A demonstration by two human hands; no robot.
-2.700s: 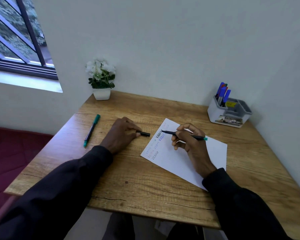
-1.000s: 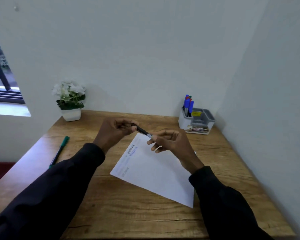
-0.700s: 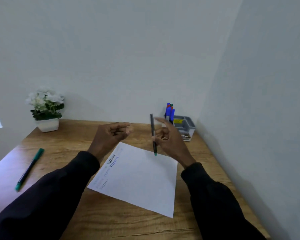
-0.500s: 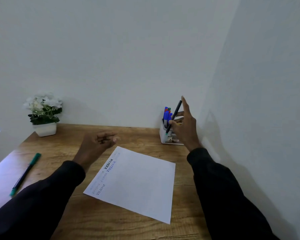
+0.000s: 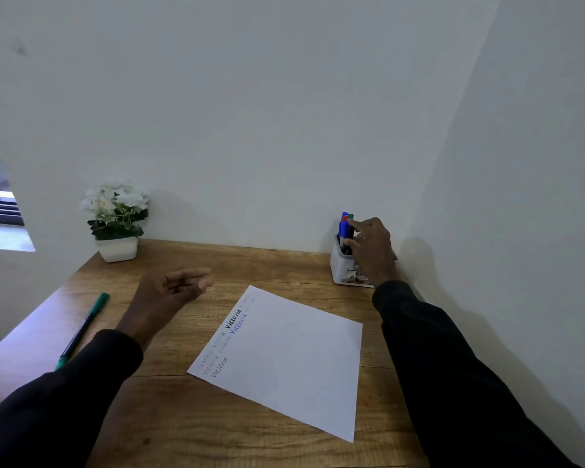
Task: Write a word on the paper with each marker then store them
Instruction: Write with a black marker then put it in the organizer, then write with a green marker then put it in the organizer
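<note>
The white paper (image 5: pixel 284 359) lies at an angle on the wooden table (image 5: pixel 183 427), with several words written along its left edge. At the back right stands a white pen holder (image 5: pixel 337 271) with blue and red markers (image 5: pixel 343 226) upright in it. My right hand (image 5: pixel 372 251) reaches over the holder, thumb and index finger pinching a black marker (image 5: pixel 351 228) with a green end that stands in the same compartment. My left hand (image 5: pixel 169 295) hovers over the table left of the paper, fingers curled with nothing in them. A green-capped marker (image 5: pixel 81 329) lies at the table's left side.
A small white pot of white flowers (image 5: pixel 117 217) stands at the back left against the wall. White walls close the table at the back and right. A window edge shows at far left.
My right hand carried the capped black marker from above the paper to the holder and lowered it in among the others. My left hand let go of it and stayed over the table.
</note>
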